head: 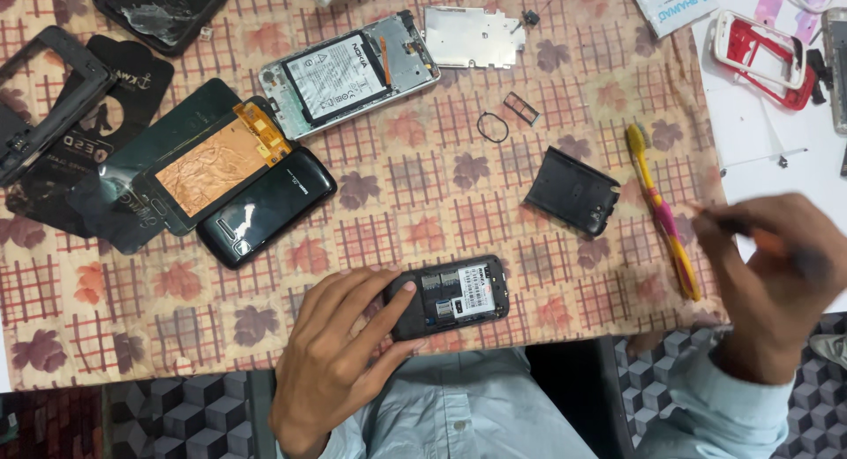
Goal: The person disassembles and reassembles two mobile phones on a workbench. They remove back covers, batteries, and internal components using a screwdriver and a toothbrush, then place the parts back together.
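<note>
My left hand rests at the table's near edge, its fingers gripping the left end of a small black phone that lies with its back cover off and its insides showing. My right hand is blurred at the right, closed around a thin tool with an orange handle. It hovers over the table's right edge, apart from the phone. The phone's black back cover lies further up the table. A yellow and pink toothbrush lies just left of my right hand.
A leaf-patterned cloth covers the table. On it lie an opened smartphone with its battery showing, a metal plate, a display panel with copper backing, a glossy black phone, black frames, a small ring and a red-white frame.
</note>
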